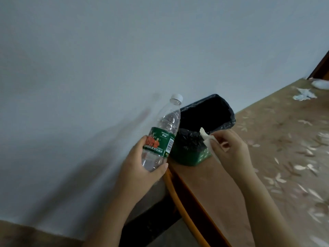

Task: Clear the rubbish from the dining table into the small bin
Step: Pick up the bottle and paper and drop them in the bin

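A small green bin (194,156) lined with a black bag (204,113) stands at the table's near-left corner by the wall. My left hand (142,168) grips a clear plastic bottle (165,132) with a green label and white cap, tilted, just left of the bin. My right hand (231,148) pinches a white tissue (206,138) at the bin's right rim. A second crumpled tissue (303,94) lies on the table at the far right.
The table (284,157) has a tan leaf-patterned cloth and an orange wooden edge (179,198). A white object (320,83) sits at the far right corner. A pale wall fills the left and back.
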Action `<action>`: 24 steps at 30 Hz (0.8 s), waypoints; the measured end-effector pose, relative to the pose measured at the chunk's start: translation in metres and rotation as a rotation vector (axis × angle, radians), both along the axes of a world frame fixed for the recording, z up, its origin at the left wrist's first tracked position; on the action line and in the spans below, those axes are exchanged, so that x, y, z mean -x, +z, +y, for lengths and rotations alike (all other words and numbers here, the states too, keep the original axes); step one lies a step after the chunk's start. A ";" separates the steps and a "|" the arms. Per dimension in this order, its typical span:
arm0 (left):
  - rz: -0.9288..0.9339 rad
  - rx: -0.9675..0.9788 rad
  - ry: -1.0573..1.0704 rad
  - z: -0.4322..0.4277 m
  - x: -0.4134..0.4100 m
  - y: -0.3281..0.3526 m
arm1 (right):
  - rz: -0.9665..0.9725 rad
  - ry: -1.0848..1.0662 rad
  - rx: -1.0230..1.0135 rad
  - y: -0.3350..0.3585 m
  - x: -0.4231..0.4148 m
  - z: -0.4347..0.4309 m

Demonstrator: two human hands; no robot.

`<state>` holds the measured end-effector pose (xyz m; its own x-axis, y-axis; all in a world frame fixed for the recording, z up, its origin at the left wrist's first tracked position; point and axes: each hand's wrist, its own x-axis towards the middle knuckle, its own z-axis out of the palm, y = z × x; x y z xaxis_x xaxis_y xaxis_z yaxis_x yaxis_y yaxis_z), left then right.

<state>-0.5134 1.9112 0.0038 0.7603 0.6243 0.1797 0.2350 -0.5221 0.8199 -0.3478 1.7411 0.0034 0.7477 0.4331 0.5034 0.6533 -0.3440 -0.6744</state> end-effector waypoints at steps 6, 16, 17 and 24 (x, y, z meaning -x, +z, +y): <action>-0.013 -0.041 -0.046 0.029 -0.041 0.014 | 0.023 -0.050 -0.047 0.021 -0.054 0.033; -0.056 -0.019 -0.245 0.067 -0.107 0.024 | 0.228 -0.303 0.047 0.006 -0.120 0.062; -0.057 -0.016 -0.270 0.070 -0.114 0.024 | 0.234 -0.321 0.071 0.004 -0.121 0.061; -0.008 -0.164 -0.442 0.066 -0.165 0.018 | 0.115 -0.460 0.239 -0.007 -0.097 0.034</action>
<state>-0.3484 1.9776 0.0213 0.9449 0.2039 0.2562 -0.0452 -0.6937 0.7188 -0.2511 1.7749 -0.0039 0.9320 0.1395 0.3347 0.3250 -0.7305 -0.6006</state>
